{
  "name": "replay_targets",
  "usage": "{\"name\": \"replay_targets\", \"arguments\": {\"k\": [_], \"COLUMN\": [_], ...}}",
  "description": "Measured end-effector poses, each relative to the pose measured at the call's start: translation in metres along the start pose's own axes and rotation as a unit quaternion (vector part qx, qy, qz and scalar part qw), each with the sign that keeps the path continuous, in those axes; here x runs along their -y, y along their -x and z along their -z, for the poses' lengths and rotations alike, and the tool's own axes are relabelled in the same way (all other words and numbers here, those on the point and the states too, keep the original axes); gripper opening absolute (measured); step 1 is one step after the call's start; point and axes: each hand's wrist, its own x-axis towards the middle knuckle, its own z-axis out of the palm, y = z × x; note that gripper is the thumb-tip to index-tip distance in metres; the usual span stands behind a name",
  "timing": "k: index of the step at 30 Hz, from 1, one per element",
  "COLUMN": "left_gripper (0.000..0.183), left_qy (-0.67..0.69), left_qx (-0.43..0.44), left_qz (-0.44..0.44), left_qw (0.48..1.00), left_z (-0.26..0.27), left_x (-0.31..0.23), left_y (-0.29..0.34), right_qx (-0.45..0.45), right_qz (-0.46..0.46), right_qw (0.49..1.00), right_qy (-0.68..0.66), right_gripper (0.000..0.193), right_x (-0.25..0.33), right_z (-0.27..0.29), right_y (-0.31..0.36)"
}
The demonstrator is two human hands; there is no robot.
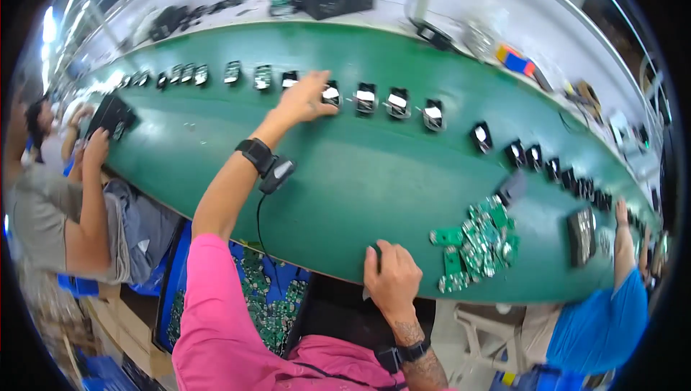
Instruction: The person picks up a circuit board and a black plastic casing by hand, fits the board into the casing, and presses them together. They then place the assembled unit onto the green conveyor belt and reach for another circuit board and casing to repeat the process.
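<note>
My left hand (306, 99) reaches over the far part of the green table, thumb and forefinger closed around a small black device (331, 94) with a white label. Another such device (289, 80) sits just left of its fingers, and a labelled black device (366, 98) stands to its right. Near the table's front edge rests my right hand (394, 277), fingers curled under and thumb pointing forward. A pale sliver shows beside its palm; whatever the curled fingers hold is hidden. To its right lies a loose pile of green circuit boards (481, 241).
Black devices and green boards line the long table (338, 189). A grey object (512, 187) touches the board pile; a dark block (581, 237) lies farther right. Below the front edge is a blue bin (294, 274) of boards. Co-workers sit at left (50, 211) and right (601, 319).
</note>
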Motion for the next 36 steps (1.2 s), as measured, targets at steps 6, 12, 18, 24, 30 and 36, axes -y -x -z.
{"name": "replay_targets", "arguments": {"k": [6, 12, 18, 24, 30, 36], "left_gripper": [0.065, 0.076, 0.074, 0.058, 0.025, 0.015], "left_qy": [0.127, 0.156, 0.222, 0.351, 0.371, 0.390], "left_qx": [-0.130, 0.105, -0.016, -0.120, -0.172, -0.191], "left_qz": [-0.008, -0.053, -0.057, 0.086, 0.100, 0.093], "left_qw": [0.983, 0.981, 0.973, 0.925, 0.907, 0.896], "left_z": [0.026, 0.021, -0.011, -0.018, -0.032, -0.042], "left_x": [-0.061, -0.202, -0.234, -0.250, -0.271, -0.272], "left_y": [0.052, 0.193, 0.234, 0.270, 0.264, 0.254], "right_qx": [0.001, -0.059, 0.086, 0.051, -0.069, -0.069], "right_qz": [-0.017, -0.210, -0.183, -0.123, -0.096, -0.050], "right_qw": [0.997, 0.974, 0.978, 0.989, 0.993, 0.996], "right_qy": [-0.078, 0.056, 0.040, 0.063, -0.013, -0.039], "right_gripper": [0.015, 0.025, 0.057, 0.039, 0.024, 0.033], "right_x": [-0.017, -0.056, -0.061, -0.069, -0.059, -0.028], "right_z": [0.033, 0.131, 0.121, 0.124, 0.117, 0.090], "right_y": [0.010, 0.049, 0.067, 0.094, 0.095, 0.038]}}
